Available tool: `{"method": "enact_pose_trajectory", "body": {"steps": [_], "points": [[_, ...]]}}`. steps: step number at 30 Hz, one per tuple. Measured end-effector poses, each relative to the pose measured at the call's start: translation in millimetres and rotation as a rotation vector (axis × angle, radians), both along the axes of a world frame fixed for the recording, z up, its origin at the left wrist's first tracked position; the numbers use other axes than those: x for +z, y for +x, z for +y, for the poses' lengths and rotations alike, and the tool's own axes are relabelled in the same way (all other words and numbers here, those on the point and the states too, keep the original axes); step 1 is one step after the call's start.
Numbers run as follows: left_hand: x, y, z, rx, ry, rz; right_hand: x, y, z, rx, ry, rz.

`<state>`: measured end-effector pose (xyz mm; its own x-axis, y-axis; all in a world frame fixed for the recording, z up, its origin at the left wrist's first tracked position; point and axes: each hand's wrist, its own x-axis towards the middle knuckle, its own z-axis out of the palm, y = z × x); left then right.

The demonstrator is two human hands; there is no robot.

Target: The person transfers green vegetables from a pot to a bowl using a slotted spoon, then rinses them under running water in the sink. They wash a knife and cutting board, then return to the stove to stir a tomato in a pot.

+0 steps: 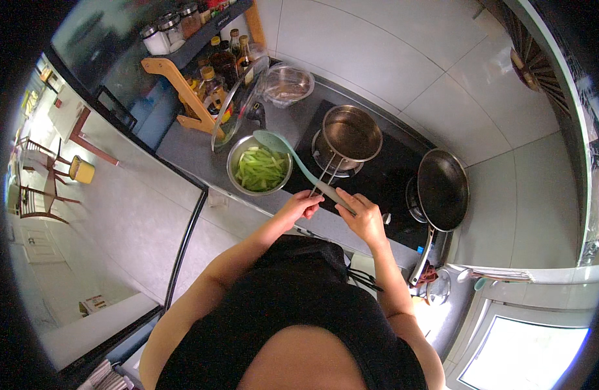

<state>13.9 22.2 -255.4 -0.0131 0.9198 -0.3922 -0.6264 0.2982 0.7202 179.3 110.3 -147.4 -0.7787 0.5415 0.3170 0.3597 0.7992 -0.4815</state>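
Observation:
My left hand (301, 206) grips the wire handle of a small steel saucepan (353, 129), which is over the left burner of a black gas hob. In my right hand (363, 214) is the grey grip of a pale green spatula (302, 165). The spatula's broad head reaches over the rim of a steel bowl (231, 178) at the left. Sliced green vegetable pieces (261, 170) fill much of that bowl. The spatula's shaft crosses in front of the saucepan handle near my left hand.
A frying pan (443, 190) sits at the right burner, its handle pointing towards me. Behind the bowl, a glass lid (238, 105) leans near a wooden-sided rack (165, 73) with bottles and jars. A plastic-covered bowl (288, 84) stands by the tiled wall (358, 44).

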Motion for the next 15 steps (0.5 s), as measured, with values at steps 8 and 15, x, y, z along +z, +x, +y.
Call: {"method": "enact_pose_trajectory", "body": {"steps": [8,15], "points": [[-11,-3,0,-0.021,0.009,-0.011,25,29,23,-0.197,-0.065,0.173],[-3,-4,3,-0.046,0.002,-0.007,21,58,84,-0.337,0.41,-0.058]]}}
